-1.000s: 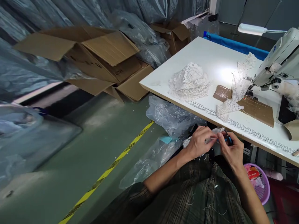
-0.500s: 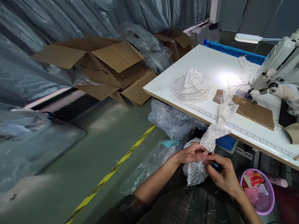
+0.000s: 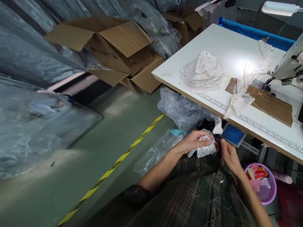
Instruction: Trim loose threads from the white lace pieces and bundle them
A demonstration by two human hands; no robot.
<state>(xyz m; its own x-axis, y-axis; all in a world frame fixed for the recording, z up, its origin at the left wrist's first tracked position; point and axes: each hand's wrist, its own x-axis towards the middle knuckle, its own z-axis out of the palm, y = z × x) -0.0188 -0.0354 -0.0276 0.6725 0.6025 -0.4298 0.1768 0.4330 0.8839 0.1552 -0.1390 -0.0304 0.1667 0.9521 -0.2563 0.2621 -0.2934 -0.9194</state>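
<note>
Left hand (image 3: 195, 142) pinches white lace (image 3: 206, 149); right hand (image 3: 229, 154) grips a dark tool (image 3: 216, 138), its shape mostly hidden.

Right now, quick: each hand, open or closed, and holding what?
Left hand: closed, holding white lace.
Right hand: closed, apparently on dark snips, mostly hidden.

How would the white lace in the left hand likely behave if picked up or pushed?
The white lace is probably floppy, since it bunches and droops at the left hand. Its open mesh suggests it is light for its size, and the many holes could make it snag.
</note>
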